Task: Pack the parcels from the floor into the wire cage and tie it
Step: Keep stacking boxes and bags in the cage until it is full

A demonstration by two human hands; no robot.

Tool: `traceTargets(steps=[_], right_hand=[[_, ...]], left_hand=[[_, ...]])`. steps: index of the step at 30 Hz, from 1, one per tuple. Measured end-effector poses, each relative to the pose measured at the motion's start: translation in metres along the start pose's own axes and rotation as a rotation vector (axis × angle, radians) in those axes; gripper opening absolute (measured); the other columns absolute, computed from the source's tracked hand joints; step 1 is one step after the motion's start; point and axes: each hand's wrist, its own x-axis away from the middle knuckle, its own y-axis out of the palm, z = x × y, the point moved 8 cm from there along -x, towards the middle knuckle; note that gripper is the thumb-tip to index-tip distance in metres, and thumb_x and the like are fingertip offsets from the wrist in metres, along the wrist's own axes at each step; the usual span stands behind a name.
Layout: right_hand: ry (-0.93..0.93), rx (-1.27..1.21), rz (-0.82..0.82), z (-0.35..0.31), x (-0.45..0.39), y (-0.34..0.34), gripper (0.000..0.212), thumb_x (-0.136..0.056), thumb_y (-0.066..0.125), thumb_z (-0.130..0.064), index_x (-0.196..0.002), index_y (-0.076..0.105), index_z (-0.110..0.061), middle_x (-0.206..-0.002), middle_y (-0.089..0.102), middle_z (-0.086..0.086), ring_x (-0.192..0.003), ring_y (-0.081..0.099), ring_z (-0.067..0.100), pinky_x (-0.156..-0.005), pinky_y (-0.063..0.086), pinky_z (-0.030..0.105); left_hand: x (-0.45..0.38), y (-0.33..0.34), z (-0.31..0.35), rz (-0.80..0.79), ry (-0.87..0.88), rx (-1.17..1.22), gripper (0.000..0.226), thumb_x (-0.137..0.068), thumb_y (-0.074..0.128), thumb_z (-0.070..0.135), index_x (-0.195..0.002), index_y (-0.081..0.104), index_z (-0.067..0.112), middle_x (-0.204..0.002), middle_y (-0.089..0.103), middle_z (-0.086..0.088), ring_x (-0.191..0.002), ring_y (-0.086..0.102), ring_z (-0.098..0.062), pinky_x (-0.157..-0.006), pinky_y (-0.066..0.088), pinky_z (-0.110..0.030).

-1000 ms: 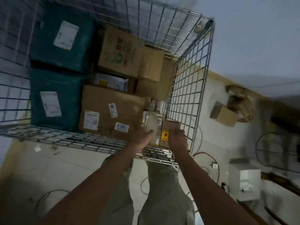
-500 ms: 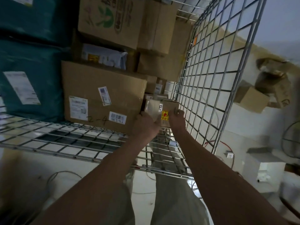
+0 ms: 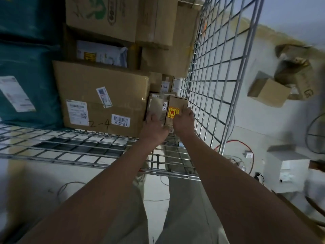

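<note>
The wire cage (image 3: 215, 71) is bare, shiny metal rod. At 12 o'clock the small box (image 3: 175, 110) is matt brown cardboard with a glossy yellow sticker (image 3: 173, 112); the large box (image 3: 103, 97) carries white paper labels. At 9 o'clock, teal parcels (image 3: 26, 81) look like smooth plastic wrap.

One silver wire-mesh cage (image 3: 219, 71) fills the frame from nine to one o'clock. Inside it sit two teal plastic-wrapped parcels (image 3: 29, 81) at nine to eleven o'clock, one white plastic mailer bag (image 3: 103, 53), and at least seven brown cardboard boxes (image 3: 103, 95); more may be hidden. Outside, at two to three o'clock, two brown cardboard floor boxes (image 3: 267, 92) can be counted, and behind them a blurred heap.
</note>
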Motion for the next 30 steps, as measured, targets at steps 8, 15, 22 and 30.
traceTargets(steps=[8, 15, 22, 30], right_hand=[[-0.287, -0.143, -0.05, -0.063, 0.111, -0.079, 0.034, -0.098, 0.042, -0.012, -0.124, 0.061, 0.0, -0.12, 0.065, 0.02, -0.109, 0.063, 0.036, -0.09, 0.051, 0.038], [-0.753, 0.084, 0.389, -0.071, 0.241, -0.221, 0.052, -0.102, 0.035, -0.026, -0.152, 0.041, -0.011, -0.161, 0.035, 0.006, -0.151, 0.03, 0.024, -0.113, 0.039, 0.037], [-0.419, 0.085, 0.42, 0.07, 0.189, -0.297, 0.058, -0.105, 0.042, -0.029, -0.158, 0.028, -0.01, -0.166, 0.025, 0.01, -0.155, 0.019, 0.027, -0.122, 0.032, 0.045], [-0.101, -0.119, 0.296, 0.276, 0.127, -0.38, 0.064, -0.105, 0.046, -0.032, -0.16, 0.023, -0.01, -0.168, 0.02, 0.01, -0.156, 0.016, 0.025, -0.121, 0.026, 0.038]], left_hand=[[0.101, -0.072, 0.074, 0.242, 0.418, -0.15, 0.061, -0.106, 0.047, 0.024, -0.16, 0.024, 0.007, -0.167, 0.024, -0.013, -0.153, 0.026, -0.03, -0.122, 0.027, -0.04], [0.225, -0.114, 0.154, 0.528, 0.747, -0.386, 0.07, -0.104, 0.031, 0.051, -0.16, 0.03, 0.009, -0.169, 0.025, -0.009, -0.156, 0.024, -0.026, -0.121, 0.029, -0.04], [0.246, 0.011, 0.268, 0.405, 0.822, -0.602, 0.064, -0.104, 0.024, 0.045, -0.155, 0.038, 0.01, -0.164, 0.035, -0.013, -0.151, 0.032, -0.03, -0.12, 0.036, -0.046], [0.209, 0.211, 0.377, 0.141, 0.788, -0.851, 0.061, -0.107, 0.037, 0.046, -0.157, 0.033, 0.012, -0.167, 0.028, -0.008, -0.153, 0.026, -0.025, -0.116, 0.036, -0.044]])
